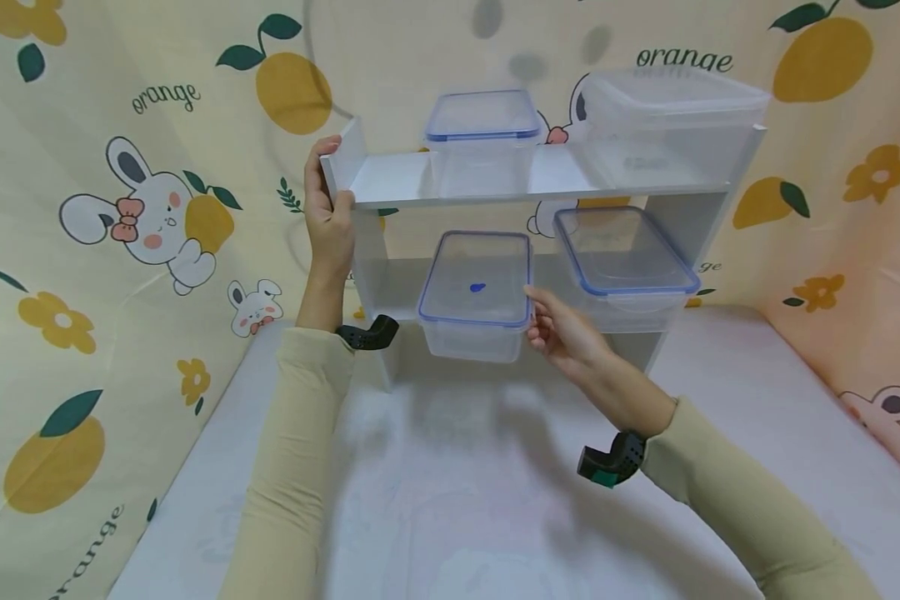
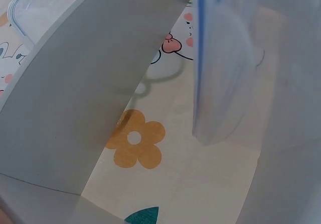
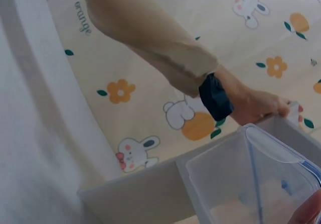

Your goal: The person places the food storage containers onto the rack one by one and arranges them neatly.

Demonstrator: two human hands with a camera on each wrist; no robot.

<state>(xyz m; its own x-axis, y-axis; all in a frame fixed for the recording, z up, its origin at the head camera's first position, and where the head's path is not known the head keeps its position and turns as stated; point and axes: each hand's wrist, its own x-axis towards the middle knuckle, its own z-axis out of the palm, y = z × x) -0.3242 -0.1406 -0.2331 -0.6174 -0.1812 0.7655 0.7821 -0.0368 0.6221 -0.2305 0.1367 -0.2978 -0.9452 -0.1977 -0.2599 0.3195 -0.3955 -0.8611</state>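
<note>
A clear plastic food container (image 1: 487, 258) with a blue-edged lid and a small blue mark juts out from the middle level of a white shelf unit (image 1: 397, 177). My right hand (image 1: 570, 337) pinches its right front edge between thumb and fingers. The left hand (image 1: 332, 221) grips the upright panel at the shelf unit's upper left end. In the left wrist view the container (image 2: 223, 78) appears edge-on between two shelf boards. Part of the right hand (image 3: 308, 211) shows at the right wrist view's lower right corner, against the container (image 3: 218, 176).
Another blue-edged container (image 1: 630, 254) sits at the right of the middle level. On the top board stand a smaller blue-lidded container (image 1: 483, 137) and a large clear box (image 1: 675, 125). A white tabletop (image 1: 457, 500) lies in front; patterned cloth (image 1: 142, 333) hangs around.
</note>
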